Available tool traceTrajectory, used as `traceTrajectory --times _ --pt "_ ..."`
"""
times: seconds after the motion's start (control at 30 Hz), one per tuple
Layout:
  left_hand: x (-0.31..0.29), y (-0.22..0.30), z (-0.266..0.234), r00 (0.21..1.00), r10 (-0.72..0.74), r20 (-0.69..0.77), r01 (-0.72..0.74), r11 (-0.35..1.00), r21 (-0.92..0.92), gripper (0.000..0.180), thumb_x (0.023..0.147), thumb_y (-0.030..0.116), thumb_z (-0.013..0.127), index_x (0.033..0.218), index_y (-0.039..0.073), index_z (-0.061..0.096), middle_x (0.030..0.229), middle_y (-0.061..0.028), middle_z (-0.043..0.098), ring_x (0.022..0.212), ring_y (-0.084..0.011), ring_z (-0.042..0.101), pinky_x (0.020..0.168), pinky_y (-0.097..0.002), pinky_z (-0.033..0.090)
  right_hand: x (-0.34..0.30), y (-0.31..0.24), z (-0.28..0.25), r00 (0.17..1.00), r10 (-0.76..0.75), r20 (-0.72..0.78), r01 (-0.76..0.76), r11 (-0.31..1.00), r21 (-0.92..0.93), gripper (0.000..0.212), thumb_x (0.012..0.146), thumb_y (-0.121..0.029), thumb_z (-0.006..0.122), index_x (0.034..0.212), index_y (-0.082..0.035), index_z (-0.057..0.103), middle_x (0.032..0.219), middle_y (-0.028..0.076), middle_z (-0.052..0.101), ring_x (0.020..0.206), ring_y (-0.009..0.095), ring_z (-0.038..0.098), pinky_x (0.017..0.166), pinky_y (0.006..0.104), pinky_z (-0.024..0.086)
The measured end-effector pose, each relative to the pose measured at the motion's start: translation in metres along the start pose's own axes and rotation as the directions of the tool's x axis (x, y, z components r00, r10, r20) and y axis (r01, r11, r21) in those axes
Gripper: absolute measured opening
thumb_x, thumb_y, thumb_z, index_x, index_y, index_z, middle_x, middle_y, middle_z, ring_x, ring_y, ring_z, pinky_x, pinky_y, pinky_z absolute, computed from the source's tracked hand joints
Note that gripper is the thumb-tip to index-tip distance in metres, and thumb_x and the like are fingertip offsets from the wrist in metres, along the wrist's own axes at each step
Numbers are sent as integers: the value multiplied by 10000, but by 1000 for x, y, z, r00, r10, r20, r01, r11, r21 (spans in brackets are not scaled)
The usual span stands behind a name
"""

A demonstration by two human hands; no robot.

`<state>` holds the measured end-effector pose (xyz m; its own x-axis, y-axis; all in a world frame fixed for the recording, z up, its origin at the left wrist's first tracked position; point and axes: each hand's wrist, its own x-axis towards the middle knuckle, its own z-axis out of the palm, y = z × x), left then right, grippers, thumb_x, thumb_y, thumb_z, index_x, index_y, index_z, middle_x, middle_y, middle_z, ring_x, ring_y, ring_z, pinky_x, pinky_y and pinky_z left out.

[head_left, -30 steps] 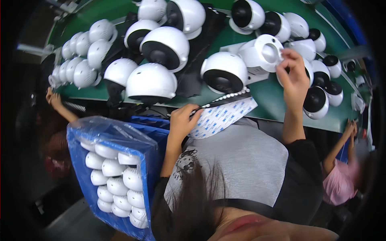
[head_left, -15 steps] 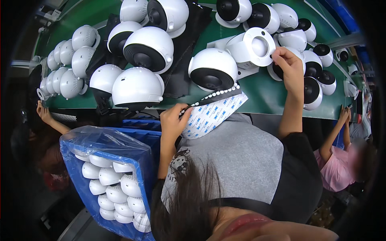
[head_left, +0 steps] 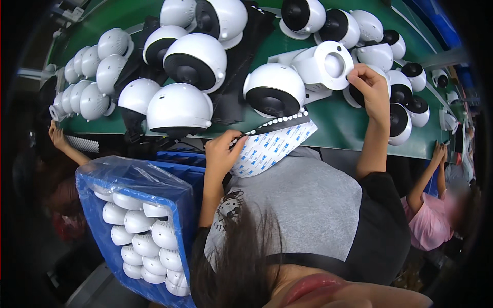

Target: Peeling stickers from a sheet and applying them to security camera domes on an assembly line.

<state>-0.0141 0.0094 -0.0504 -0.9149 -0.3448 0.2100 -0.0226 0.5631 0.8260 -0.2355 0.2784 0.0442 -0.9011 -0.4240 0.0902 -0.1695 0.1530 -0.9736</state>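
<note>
My left hand (head_left: pixel 224 153) is closed on a sheet of adhesive pads (head_left: pixel 272 149), white with blue print, held at the table's front edge. Along the sheet's top runs a dark strip bearing a row of white round pads. My right hand (head_left: pixel 372 90) is pinched, fingertips against the rim of a round white camera base (head_left: pixel 336 65); anything between them is too small to make out. That camera lies on its side, base towards me, with a dark spot on the base rim. Just left of it sits a white dome camera (head_left: pixel 274 90) with a black front.
Several white cameras (head_left: pixel 191 105) stand on the green table (head_left: pixel 246 43) to the left, some on black sheets (head_left: pixel 231 97). More cameras (head_left: pixel 399 87) crowd the right. A blue crate (head_left: pixel 138 177) of white domes stands at my left. Other people work at both sides.
The view has shifted slightly. My right hand stays at the camera base's rim, its fingers a little lower. My left hand keeps its hold on the sheet.
</note>
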Motion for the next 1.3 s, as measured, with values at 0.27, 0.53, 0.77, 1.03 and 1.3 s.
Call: traceTrajectory --times 0.27,0.53,0.77,1.03,1.3 --pt "0 4 -9 999 48 8 -48 998 47 156 718 176 700 788 59 625 675 -96 626 579 -238 617 530 -304 466 3 4 -4 992 -39 123 56 989 -140 136 759 -25 607 758 -62 476 708 -50 406 651 44 393 579 179 307" --pt "-2 0 -11 999 33 39 -36 998 55 181 746 248 651 788 76 614 699 -81 628 604 -248 606 546 -322 456 13 20 -8 956 -10 292 -52 978 204 315 739 -19 638 965 -86 429 872 -19 394 757 52 408 616 166 313" --pt "-4 7 -12 994 109 -2 -109 994 -8 155 732 231 647 780 89 606 645 -95 618 569 -283 589 531 -365 451 -6 -14 10 989 -105 108 127 967 -223 344 806 -22 581 1111 -53 426 673 -31 407 590 44 363 551 188 280" --pt "-6 19 -13 979 203 -28 -200 975 95 167 720 204 670 761 65 588 622 -103 596 549 -270 592 516 -344 454 -54 -46 132 653 -333 681 581 797 -167 243 696 23 620 930 2 557 862 148 551 854 326 546 770 343 436" --pt "-12 28 -19 954 299 -24 -299 954 14 137 698 184 648 716 73 569 587 -91 579 544 -285 577 520 -375 440 -53 -27 157 601 -308 737 537 839 -87 130 722 25 597 829 12 524 812 137 540 746 320 536 681 354 434"
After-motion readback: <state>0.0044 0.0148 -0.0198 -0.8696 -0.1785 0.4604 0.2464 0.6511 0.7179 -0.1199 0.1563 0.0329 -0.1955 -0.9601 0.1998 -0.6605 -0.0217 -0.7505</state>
